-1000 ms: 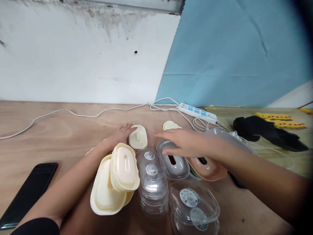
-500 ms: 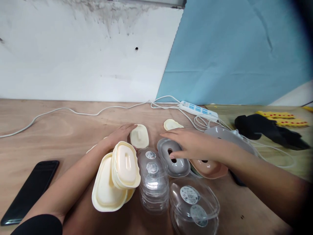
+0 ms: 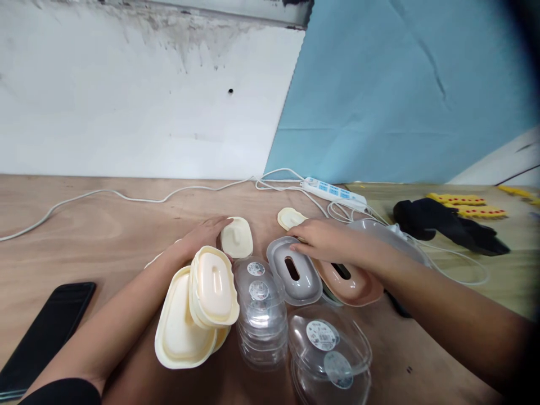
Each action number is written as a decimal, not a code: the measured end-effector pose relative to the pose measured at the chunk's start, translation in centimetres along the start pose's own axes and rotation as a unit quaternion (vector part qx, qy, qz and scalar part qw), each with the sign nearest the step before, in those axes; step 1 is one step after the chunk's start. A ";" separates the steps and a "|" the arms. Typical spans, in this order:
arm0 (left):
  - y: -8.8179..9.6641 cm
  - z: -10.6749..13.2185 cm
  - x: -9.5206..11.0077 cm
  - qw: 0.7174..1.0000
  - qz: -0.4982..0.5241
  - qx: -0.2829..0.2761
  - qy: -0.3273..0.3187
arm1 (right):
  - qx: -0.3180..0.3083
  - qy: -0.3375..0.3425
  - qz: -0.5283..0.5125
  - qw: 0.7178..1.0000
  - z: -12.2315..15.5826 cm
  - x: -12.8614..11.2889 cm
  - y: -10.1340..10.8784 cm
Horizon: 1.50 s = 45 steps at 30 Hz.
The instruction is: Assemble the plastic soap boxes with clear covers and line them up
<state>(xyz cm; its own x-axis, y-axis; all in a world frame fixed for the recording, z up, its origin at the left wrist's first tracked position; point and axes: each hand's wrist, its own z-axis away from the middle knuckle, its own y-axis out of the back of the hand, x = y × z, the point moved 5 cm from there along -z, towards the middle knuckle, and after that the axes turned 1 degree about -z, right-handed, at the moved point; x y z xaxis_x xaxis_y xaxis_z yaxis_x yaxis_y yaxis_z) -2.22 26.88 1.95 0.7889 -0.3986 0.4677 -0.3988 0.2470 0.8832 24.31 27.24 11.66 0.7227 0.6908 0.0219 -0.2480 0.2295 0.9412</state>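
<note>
My left hand (image 3: 201, 235) lies flat on the wooden table with its fingertips touching a small cream lid (image 3: 237, 238). My right hand (image 3: 323, 240) rests with fingers stretched over the far rim of a grey slotted lid (image 3: 294, 271) and holds nothing. Beside the grey lid lies a pink slotted lid (image 3: 351, 280) under my right wrist. In front of my left forearm stands a stack of cream trays (image 3: 197, 306). Two stacks of clear plastic lids (image 3: 260, 306) (image 3: 331, 351) with round stickers sit nearest to me.
A black phone (image 3: 44, 332) lies at the left edge. Another small cream lid (image 3: 289, 218), a white power strip (image 3: 334, 193) with cables, a grey tray (image 3: 386, 236), black gloves (image 3: 447, 226) and yellow strips (image 3: 468, 205) lie towards the back right. A white wall and blue sheet stand behind.
My right hand has drawn back from the middle of the grey lid to its far rim, so the slot shows. My left hand has stayed by the small cream lid.
</note>
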 end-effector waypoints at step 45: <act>2.3 -1.8 2.3 0.796 0.579 0.172 -0.041 | 0.317 -0.040 -0.449 0.834 -11.2 -3.9 1.1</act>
<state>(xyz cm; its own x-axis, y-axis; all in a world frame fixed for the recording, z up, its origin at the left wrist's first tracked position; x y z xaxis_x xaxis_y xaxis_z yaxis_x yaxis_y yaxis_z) -0.51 28.11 4.99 -0.2286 -0.1391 0.9635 -0.9519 0.2396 -0.1912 13.97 32.45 8.81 0.4802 0.3823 -0.7895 0.7895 0.2038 0.5789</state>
